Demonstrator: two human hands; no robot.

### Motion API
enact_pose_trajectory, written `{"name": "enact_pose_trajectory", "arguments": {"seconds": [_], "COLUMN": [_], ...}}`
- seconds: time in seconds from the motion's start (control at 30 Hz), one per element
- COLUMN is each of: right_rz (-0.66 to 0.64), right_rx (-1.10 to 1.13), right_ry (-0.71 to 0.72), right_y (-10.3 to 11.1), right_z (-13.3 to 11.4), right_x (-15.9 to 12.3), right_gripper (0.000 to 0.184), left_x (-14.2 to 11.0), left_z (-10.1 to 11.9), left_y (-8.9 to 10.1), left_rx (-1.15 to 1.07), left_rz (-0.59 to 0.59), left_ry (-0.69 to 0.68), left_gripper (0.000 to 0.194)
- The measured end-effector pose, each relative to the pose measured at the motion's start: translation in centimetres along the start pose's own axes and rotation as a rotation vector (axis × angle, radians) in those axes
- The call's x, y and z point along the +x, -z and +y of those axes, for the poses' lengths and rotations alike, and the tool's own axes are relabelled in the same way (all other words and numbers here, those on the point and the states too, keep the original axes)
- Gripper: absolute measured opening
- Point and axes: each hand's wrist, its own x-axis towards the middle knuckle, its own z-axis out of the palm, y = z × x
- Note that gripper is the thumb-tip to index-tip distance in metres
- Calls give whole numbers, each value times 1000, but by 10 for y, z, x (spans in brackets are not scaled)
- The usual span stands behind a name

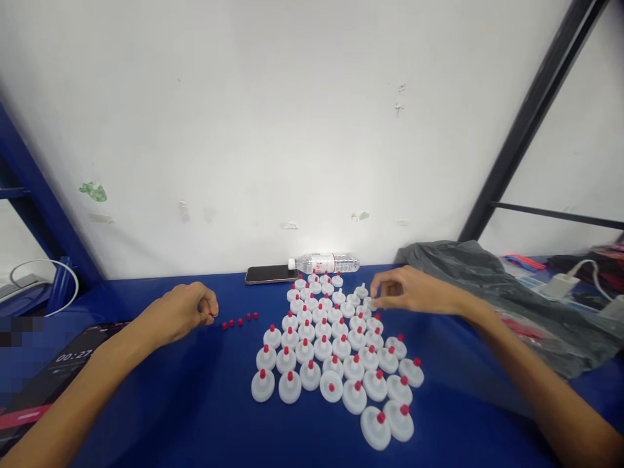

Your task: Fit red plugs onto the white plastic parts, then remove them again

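My left hand (pixel 188 309) is closed in a pinch on a small red cap (pixel 211 315), just left of a row of several loose red caps (pixel 232 323) on the blue table. At the back right of a large cluster of white nozzle lids, my right hand (pixel 402 289) is closed, its thumb and fingertips pinching the edge of a white nozzle lid (pixel 369 303). Most lids, like the front one (pixel 375 429), wear a red cap on the nozzle. A few near my right hand, such as the bare lid (pixel 361 290), show no red cap.
Along the wall lie a dark phone (pixel 271 274) and a clear plastic bottle (pixel 336 262) on its side. A grey plastic bag (pixel 448 279) covers the right side. At left lies a device with a timer display (pixel 73 354), partly behind my left forearm.
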Motion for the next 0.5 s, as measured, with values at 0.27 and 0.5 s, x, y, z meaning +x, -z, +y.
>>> {"name": "enact_pose_trajectory", "arguments": {"seconds": [0.27,0.5], "right_rz": [-188,-16], "right_rx": [141,178], "right_ry": [37,32], "right_y": [-7,3], "right_z": [7,3], "right_x": [4,-4], "right_gripper": [25,34], "left_x": [-6,-9], "left_z": [16,13], "left_y": [0,3], "left_rx": [-110,-113], "left_rz": [-176,-180], "left_ry": [-62,-70], "left_gripper": [12,21]}}
